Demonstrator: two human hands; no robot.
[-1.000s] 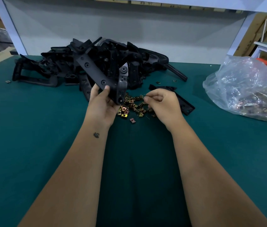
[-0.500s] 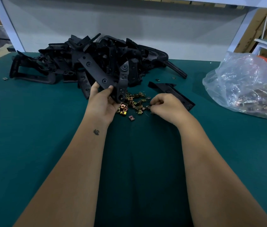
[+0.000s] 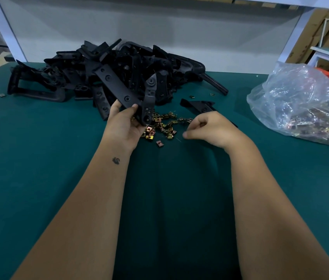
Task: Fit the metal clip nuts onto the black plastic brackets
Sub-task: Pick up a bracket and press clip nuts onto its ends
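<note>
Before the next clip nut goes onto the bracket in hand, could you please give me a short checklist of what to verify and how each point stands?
1. Bracket held firmly: ok. The left hand grips the black bracket at its bend, lifted off the table.
2. Clip nut in the picking hand: cannot tell. The right hand is curled, thumb out; no nut shows in it.
3. Loose nuts within reach: ok. The clip nut pile lies between both hands.
4. Refill at hand: ok. The plastic bag sits to the right.
5. More brackets available: ok. The bracket heap lies behind.
</note>
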